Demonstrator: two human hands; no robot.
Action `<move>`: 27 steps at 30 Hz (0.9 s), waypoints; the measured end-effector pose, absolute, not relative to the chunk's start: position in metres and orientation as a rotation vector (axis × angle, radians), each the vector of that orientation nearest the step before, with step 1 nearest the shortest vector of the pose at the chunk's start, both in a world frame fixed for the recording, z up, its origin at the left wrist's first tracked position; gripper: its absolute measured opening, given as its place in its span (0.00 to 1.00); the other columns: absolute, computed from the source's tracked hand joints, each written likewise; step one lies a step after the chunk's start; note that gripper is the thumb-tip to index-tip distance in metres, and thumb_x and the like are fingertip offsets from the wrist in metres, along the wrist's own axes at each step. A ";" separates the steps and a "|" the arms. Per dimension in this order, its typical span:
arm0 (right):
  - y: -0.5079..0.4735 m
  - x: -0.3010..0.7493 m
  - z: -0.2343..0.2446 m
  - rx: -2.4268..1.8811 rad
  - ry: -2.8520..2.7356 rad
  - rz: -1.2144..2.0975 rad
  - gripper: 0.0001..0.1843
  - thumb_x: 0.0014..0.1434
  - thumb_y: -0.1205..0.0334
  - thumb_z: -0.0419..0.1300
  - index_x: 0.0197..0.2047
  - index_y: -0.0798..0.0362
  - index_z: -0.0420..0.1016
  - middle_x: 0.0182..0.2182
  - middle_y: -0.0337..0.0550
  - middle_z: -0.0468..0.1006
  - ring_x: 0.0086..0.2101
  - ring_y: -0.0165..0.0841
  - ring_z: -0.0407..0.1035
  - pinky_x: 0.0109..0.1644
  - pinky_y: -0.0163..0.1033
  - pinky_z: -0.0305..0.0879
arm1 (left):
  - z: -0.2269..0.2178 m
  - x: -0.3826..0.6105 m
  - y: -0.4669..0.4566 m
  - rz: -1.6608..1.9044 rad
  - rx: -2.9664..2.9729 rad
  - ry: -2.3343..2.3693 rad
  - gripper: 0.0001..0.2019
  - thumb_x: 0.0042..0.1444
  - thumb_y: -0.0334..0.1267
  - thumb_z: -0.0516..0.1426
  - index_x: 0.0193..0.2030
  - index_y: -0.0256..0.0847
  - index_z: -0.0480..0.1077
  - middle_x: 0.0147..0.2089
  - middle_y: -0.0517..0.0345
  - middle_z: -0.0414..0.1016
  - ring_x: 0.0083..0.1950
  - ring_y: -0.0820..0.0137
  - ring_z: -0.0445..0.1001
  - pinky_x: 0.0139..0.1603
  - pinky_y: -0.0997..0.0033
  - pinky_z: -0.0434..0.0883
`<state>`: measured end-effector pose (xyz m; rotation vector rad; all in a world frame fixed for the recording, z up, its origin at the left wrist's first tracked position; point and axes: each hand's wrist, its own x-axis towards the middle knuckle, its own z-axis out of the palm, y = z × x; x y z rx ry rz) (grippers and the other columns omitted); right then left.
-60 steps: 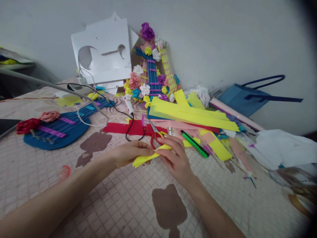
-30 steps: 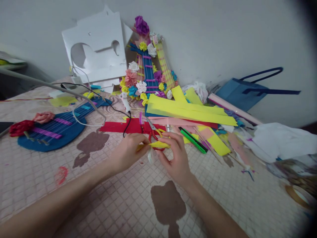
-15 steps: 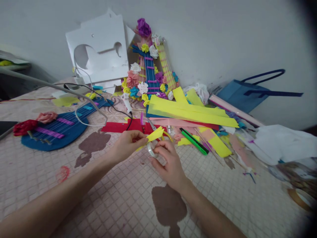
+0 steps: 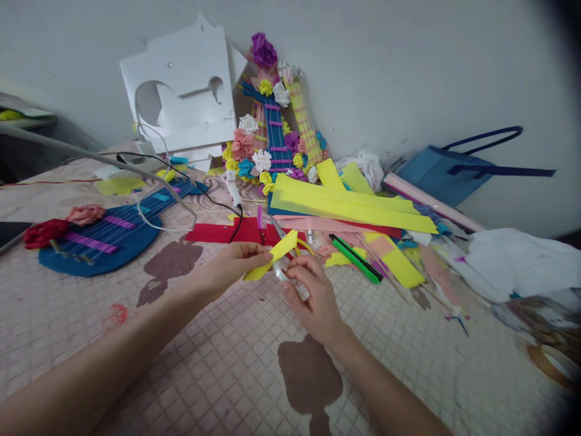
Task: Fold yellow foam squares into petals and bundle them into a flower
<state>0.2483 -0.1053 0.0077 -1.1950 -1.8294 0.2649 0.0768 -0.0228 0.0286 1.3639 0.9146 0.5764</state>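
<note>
My left hand (image 4: 247,260) pinches a short strip of yellow paper (image 4: 282,245) between thumb and fingers, its ends sticking out on both sides. Just right of it, my right hand (image 4: 315,293) is closed on a small clear roll of tape (image 4: 280,272). The roll sits close to the strip's lower edge; whether they touch I cannot tell. Behind my hands lie scissors (image 4: 305,246) with yellow handles, partly hidden, and a red paper strip (image 4: 213,233). A green utility knife (image 4: 356,259) rests to the right of my right hand.
A blue paper guitar (image 4: 104,242) lies on the left under cables. A white glue gun (image 4: 232,189) stands behind my hands. Long yellow paper strips (image 4: 354,206) pile up at centre right. Flower-covered paper guitars (image 4: 276,133) lean on the wall, with a blue bag (image 4: 445,175) further right.
The yellow strip has turned in my left hand and now shows a broader, flatter face. My right hand, with the tape roll, has shifted slightly to the right.
</note>
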 end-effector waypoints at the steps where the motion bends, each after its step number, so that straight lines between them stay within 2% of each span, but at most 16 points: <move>1: -0.105 0.248 0.007 -1.190 -1.833 0.266 0.02 0.59 0.64 0.54 0.34 0.52 0.67 0.37 0.44 0.64 0.40 0.35 0.63 0.45 0.43 0.63 | 0.028 0.078 -0.023 0.577 1.371 0.900 0.17 0.48 0.51 0.60 0.31 0.37 0.70 0.25 0.63 0.67 0.24 0.77 0.60 0.24 0.78 0.55; 5: -0.105 0.248 0.006 -1.186 -1.854 0.278 0.02 0.59 0.64 0.55 0.34 0.52 0.67 0.38 0.45 0.64 0.41 0.35 0.63 0.45 0.43 0.64 | 0.025 0.080 -0.024 0.600 1.427 0.864 0.16 0.46 0.49 0.62 0.31 0.36 0.69 0.28 0.61 0.68 0.28 0.76 0.63 0.27 0.77 0.57; 13: -0.104 0.247 0.007 -1.197 -1.840 0.225 0.02 0.57 0.65 0.56 0.35 0.52 0.68 0.38 0.45 0.65 0.41 0.36 0.64 0.45 0.45 0.65 | 0.029 0.078 -0.024 0.566 1.375 0.868 0.16 0.46 0.50 0.60 0.28 0.37 0.68 0.23 0.64 0.64 0.24 0.77 0.58 0.26 0.76 0.53; 27: -0.103 0.248 0.007 -1.232 -1.824 0.219 0.02 0.56 0.66 0.55 0.34 0.52 0.68 0.36 0.44 0.65 0.39 0.36 0.64 0.43 0.45 0.65 | 0.031 0.073 -0.021 0.488 1.312 0.814 0.14 0.48 0.48 0.61 0.28 0.37 0.70 0.25 0.62 0.66 0.25 0.77 0.59 0.26 0.77 0.53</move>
